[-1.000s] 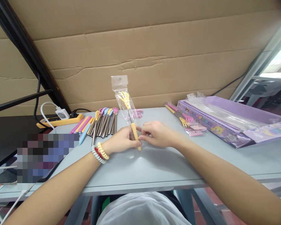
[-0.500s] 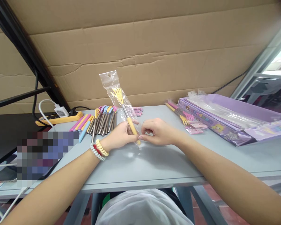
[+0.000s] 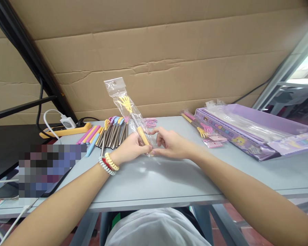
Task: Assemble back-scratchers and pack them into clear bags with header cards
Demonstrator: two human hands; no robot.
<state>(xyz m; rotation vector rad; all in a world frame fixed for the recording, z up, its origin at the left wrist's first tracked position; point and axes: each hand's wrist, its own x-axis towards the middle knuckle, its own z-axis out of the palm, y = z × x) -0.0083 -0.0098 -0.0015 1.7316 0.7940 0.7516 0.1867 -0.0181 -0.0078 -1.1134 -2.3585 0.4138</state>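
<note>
A yellow hand-shaped back scratcher (image 3: 135, 119) with a metal rod and a yellow handle lies inside a clear plastic bag (image 3: 115, 87). My left hand (image 3: 133, 147) is closed around the bagged handle, thumb on top, and the scratcher tilts with its claw up and to the left. At the bag's lower end, my right hand (image 3: 171, 143) has thumb and index finger spread apart, their tips at the bag's edge. Left of these, several back scratchers (image 3: 114, 133) with coloured claws lie in a row, beside loose pink, yellow and blue handles (image 3: 91, 136).
Small pink cards (image 3: 151, 122) lie behind my hands. On the right are bagged scratchers (image 3: 196, 124) and a purple box (image 3: 246, 136) containing clear plastic bags. A yellow power strip (image 3: 77, 129) with a charger and a blurred-out screen (image 3: 51, 171) occupy the left side.
The bagged scratcher has shifted slightly left in my left hand. My right index finger has straightened and moved away from the thumb, opening the hand.
</note>
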